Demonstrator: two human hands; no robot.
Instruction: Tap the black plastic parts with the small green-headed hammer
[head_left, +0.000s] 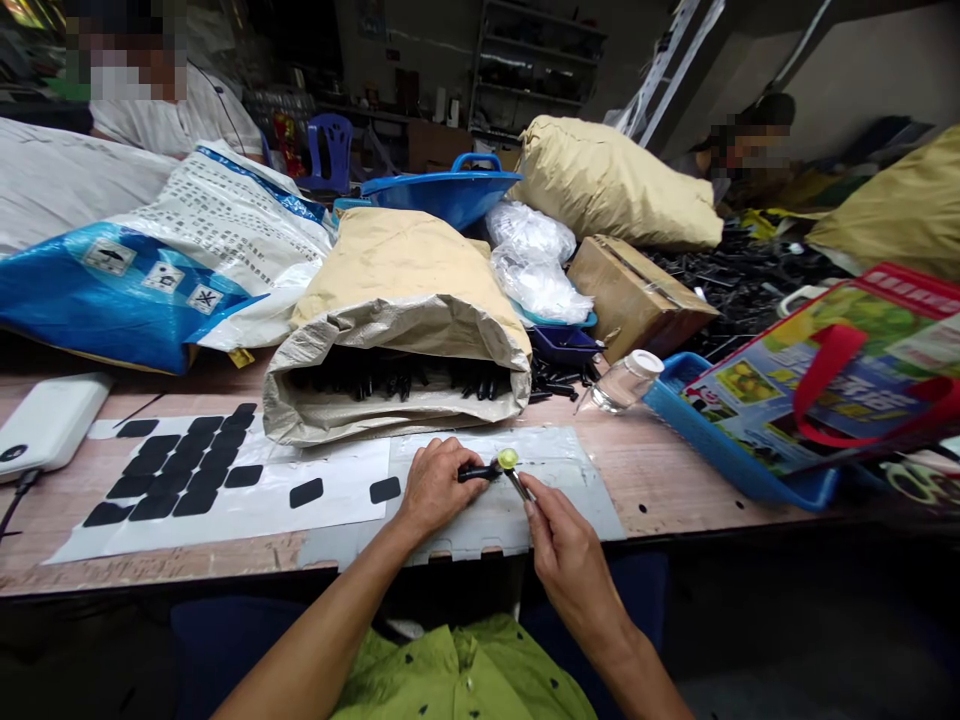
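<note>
Part, black, yellow-green-capped, by tool

Black pads, tan sack, blue basin

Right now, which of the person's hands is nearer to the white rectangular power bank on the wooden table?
Left. The left hand sits well to the right of the white power bank; the right hand is even farther right, beyond the left.
</note>
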